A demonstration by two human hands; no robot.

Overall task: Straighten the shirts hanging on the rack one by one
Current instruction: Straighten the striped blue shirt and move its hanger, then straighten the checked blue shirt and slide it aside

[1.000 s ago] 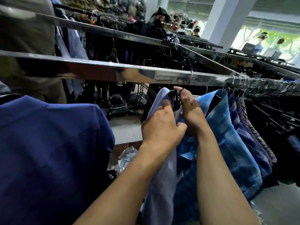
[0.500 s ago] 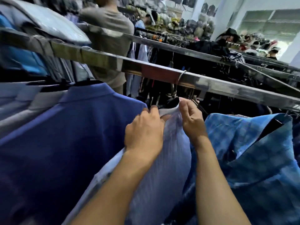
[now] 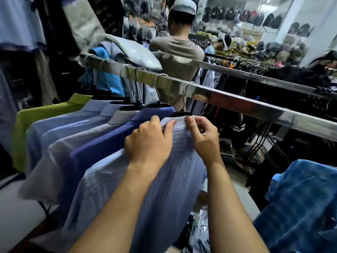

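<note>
- At the left, a row of shirts hung on black hangers from a shiny metal rail point(image 3: 237, 99). It ran from a green shirt point(image 3: 36, 121), through pale blue ones, to a dark blue shirt point(image 3: 102, 148).
- Just right of that, a pale blue striped shirt point(image 3: 164, 179) hung at the near end of the row. Its collar sat up under a black hanger point(image 3: 181, 113) hooked over the rail.
- The cloth looked thin, light and soft, likely to crease and to slide on the hanger. The firmer collar and shoulder seams seemed the best places to hold.
- The left hand point(image 3: 148, 143), fingers curled, pinched the collar fold on its left side.
- The right hand point(image 3: 204, 137) pinched the same fold on its right side between thumb and forefinger, with the other fingers loosely bent.
- Well apart at the lower right, a mottled blue garment point(image 3: 300, 198) showed.
</note>
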